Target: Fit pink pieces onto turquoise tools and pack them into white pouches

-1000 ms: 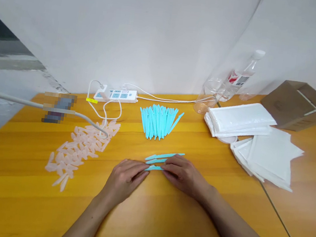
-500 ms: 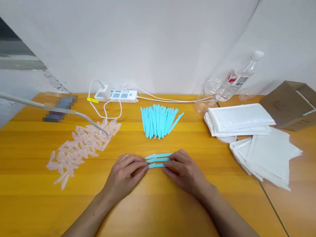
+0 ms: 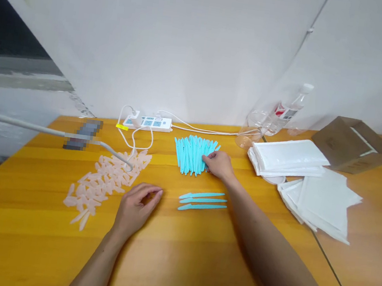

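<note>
My right hand (image 3: 221, 165) is at the right side of a pile of light-blue eyebrow razors (image 3: 189, 154), its thumb and fingers pinched on a razor there; the fingers partly hide it. Closer to me, three separate eyebrow razors (image 3: 203, 201) lie side by side on the table, roughly parallel, blade ends to the left. My left hand (image 3: 135, 207) rests on the table left of these three, apart from them. Its thumb and forefinger tips meet, with nothing visible between them. Left of it are many pale-pink translucent blade covers (image 3: 107, 179), loosely spread.
A white power strip (image 3: 153, 123) with cables lies by the wall, near a blurred phone (image 3: 82, 134). A pale rod (image 3: 21, 123) crosses the left side. To the right are white plastic packets (image 3: 291, 157), a bottle (image 3: 288, 111), a clear container (image 3: 245, 141) and a cardboard box (image 3: 345, 144).
My right hand has left the three razors and moved up to the pile. My left hand has let go and drawn back left. The three razors stay lying on the table. The view has tilted slightly.
</note>
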`<act>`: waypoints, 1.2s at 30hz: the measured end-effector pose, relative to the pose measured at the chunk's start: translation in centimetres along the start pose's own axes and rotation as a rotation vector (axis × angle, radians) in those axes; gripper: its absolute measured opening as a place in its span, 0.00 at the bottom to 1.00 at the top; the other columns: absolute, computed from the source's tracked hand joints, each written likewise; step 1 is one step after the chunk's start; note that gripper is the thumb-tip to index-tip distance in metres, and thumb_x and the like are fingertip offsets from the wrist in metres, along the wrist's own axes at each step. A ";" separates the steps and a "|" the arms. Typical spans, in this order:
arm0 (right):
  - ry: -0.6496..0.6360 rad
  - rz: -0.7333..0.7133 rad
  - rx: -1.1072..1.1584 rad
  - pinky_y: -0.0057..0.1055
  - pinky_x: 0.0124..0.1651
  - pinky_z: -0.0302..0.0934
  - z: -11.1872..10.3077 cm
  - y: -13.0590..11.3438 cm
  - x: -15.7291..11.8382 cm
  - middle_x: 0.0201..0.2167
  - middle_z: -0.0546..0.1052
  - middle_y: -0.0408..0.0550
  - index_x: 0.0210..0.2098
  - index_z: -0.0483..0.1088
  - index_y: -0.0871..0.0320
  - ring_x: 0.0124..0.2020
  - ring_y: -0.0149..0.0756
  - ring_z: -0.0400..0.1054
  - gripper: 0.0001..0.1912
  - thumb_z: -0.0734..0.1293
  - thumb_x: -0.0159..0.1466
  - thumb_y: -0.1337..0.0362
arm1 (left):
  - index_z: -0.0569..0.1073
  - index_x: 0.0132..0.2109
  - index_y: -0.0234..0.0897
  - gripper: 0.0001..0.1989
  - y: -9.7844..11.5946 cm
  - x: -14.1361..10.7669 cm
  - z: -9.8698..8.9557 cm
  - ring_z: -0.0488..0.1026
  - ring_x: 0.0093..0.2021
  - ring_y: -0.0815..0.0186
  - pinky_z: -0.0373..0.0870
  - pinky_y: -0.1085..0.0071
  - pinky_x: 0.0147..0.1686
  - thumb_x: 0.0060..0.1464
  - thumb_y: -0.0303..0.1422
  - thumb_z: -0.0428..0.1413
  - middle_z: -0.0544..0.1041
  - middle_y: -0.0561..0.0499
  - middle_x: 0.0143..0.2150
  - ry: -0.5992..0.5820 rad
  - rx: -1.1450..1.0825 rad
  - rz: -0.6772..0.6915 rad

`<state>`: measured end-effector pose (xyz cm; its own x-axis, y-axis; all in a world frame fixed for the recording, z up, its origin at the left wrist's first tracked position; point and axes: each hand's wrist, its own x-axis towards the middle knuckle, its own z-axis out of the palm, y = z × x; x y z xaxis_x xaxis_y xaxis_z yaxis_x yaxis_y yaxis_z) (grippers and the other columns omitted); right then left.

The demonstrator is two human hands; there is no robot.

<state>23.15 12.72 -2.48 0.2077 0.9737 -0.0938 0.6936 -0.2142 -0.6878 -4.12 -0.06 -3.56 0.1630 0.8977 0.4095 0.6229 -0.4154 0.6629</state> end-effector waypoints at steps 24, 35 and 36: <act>-0.839 -0.162 0.279 0.26 0.26 0.46 -6.8 3.8 -10.3 0.25 0.62 0.37 0.40 0.73 0.60 0.24 0.26 0.51 0.19 0.65 0.65 0.49 | 0.82 0.47 0.42 0.17 -4.0 0.8 -6.2 0.75 0.40 0.57 0.70 0.64 0.42 0.63 0.42 0.52 0.78 0.46 0.41 -0.099 0.723 -0.100; -0.824 -0.131 0.320 0.26 0.25 0.45 -6.5 3.6 -10.2 0.24 0.62 0.37 0.36 0.72 0.60 0.24 0.25 0.49 0.17 0.65 0.64 0.51 | 0.73 0.60 0.37 0.22 -0.5 1.2 -3.0 0.78 0.36 0.59 0.72 0.64 0.40 0.64 0.40 0.49 0.81 0.45 0.43 -0.267 0.376 -0.204; -0.821 -0.126 0.327 0.26 0.25 0.45 -6.4 3.6 -10.1 0.24 0.62 0.37 0.36 0.72 0.60 0.24 0.25 0.49 0.17 0.65 0.64 0.51 | 0.73 0.61 0.37 0.23 -0.4 1.2 -2.7 0.78 0.34 0.61 0.73 0.65 0.39 0.64 0.42 0.50 0.81 0.45 0.41 -0.273 0.253 -0.246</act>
<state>27.98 1.59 0.62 -0.5035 0.7642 -0.4030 0.4207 -0.1906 -0.8870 -6.29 0.77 -1.67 0.1614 0.9853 0.0561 0.8303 -0.1664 0.5319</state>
